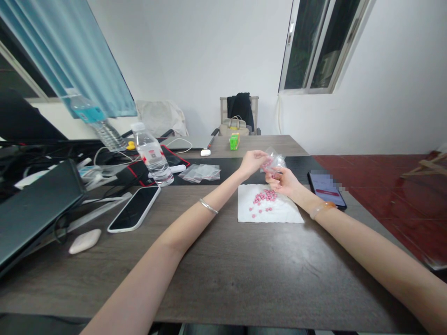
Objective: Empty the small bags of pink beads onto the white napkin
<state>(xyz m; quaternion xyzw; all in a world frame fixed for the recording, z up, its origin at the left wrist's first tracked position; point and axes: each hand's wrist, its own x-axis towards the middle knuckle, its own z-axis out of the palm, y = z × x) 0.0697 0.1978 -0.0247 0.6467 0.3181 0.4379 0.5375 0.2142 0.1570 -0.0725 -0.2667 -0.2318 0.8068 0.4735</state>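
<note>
The dark wooden counter (279, 279) carries a white paper napkin (291, 215) just below both hands. The left hand (250, 164) and right hand (283, 182) meet above it, each grip pinched closed on a clear plastic bag (275, 160) held over the napkin's far edge. The bag looks light, soft and slippery, probably best held by its thin upper edge. Small pink beads (265, 196) lie heaped on the napkin and would likely roll if nudged. A phone (326, 188) lies just beyond the right hand, while a water bottle (152, 153) and flat plastic bags (199, 173) sit well left, clear of the hands.
</note>
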